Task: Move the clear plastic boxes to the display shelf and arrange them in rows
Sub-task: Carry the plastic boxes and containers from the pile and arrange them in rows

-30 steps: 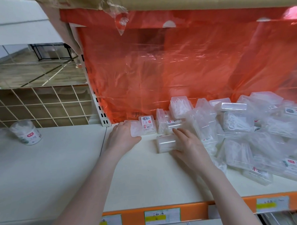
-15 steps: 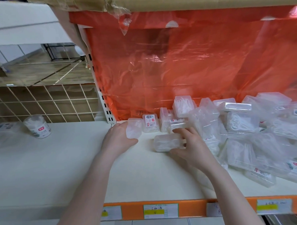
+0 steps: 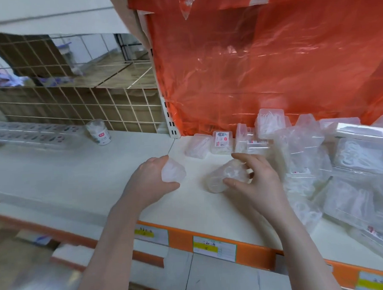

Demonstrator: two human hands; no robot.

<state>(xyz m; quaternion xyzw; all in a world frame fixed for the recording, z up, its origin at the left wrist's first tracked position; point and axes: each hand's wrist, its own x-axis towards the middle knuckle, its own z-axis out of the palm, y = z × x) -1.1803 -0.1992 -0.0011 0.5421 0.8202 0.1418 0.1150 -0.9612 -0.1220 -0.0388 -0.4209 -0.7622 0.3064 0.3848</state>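
Clear plastic everywhere on white display shelf [image 3: 99, 170]; far left, round tub [image 3: 99, 132] upright by wire grid [image 3: 74, 101]; left hand [image 3: 151, 183] curled round small clear box [image 3: 173, 172], near shelf middle; right hand [image 3: 257, 181] pinching second clear box [image 3: 226, 178] between thumb and fingers, box resting on shelf; far behind, short row of boxes [image 3: 222, 142] against orange plastic sheet [image 3: 270, 60]; right, loose pile of boxes [image 3: 341, 171]; price labels [image 3: 214, 248] on near orange edge.
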